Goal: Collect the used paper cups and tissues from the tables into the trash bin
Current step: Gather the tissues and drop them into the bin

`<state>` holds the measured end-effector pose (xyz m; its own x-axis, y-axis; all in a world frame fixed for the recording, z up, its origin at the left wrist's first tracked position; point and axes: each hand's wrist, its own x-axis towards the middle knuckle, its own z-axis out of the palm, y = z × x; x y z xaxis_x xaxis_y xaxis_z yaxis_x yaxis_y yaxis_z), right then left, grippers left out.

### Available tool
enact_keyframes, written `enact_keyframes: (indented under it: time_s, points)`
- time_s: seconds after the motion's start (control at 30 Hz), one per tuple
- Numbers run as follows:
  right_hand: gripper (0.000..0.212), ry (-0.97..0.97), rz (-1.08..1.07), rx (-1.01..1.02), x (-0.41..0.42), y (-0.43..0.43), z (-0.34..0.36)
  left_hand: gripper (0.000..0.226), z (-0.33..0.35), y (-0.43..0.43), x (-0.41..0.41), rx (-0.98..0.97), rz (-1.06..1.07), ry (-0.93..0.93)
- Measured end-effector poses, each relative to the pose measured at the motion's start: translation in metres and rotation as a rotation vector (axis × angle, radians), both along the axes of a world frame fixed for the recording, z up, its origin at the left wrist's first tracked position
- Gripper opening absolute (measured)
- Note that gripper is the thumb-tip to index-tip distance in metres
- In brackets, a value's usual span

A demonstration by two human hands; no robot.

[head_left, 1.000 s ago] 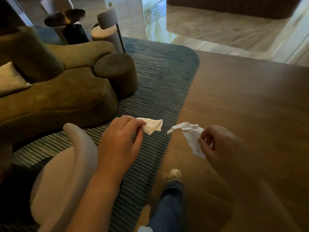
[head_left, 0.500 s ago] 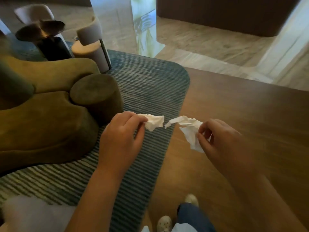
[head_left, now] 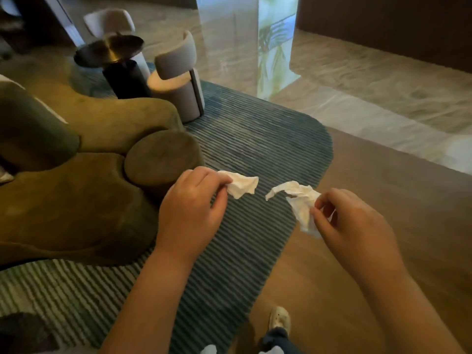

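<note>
My left hand pinches a small crumpled white tissue between thumb and fingers, out in front of me over the striped rug. My right hand pinches a second, larger crumpled white tissue that hangs down from my fingertips. The two tissues are a short gap apart and do not touch. No paper cup and no trash bin show in this view.
A green sofa with a round end cushion fills the left. Behind it stand a dark round side table and pale chairs. The blue-green striped rug borders wooden floor; a glass pillar rises at the back. My shoe shows below.
I have walked forward along the rug past the sofa; the pale chair at lower left has dropped out of view. Both hands keep the same hold on their tissues.
</note>
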<state>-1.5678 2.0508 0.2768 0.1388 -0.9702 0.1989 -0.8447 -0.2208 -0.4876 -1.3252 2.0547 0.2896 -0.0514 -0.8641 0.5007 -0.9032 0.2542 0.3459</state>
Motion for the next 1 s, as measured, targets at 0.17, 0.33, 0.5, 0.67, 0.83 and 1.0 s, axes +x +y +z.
enact_keyframes:
  time_s: [0.17,0.33,0.5,0.67,0.83,1.0]
  points:
    - [0.004,0.007,0.126,-0.010,0.008,-0.114,0.005,0.009,-0.007,-0.080,-0.016,0.051,0.046,0.005]
    - [0.006,0.009,0.215,0.020,0.032,-0.217,-0.007,0.010,-0.019,-0.157,0.012,0.091,0.182,0.003]
    - [0.007,0.017,0.276,0.041,0.064,-0.334,-0.016,0.012,-0.031,-0.258,0.047,0.092,0.291,0.005]
    - [0.005,0.092,0.320,0.066,0.099,-0.458,-0.008,0.011,-0.032,-0.385,0.077,0.054,0.269,0.022]
    - [0.005,0.096,0.314,0.061,0.120,-0.565,0.005,0.011,-0.015,-0.495,0.099,-0.003,0.249,0.003]
    - [0.005,0.059,0.317,0.087,0.137,-0.662,0.004,0.013,-0.009,-0.589,0.117,-0.014,0.284,-0.042]
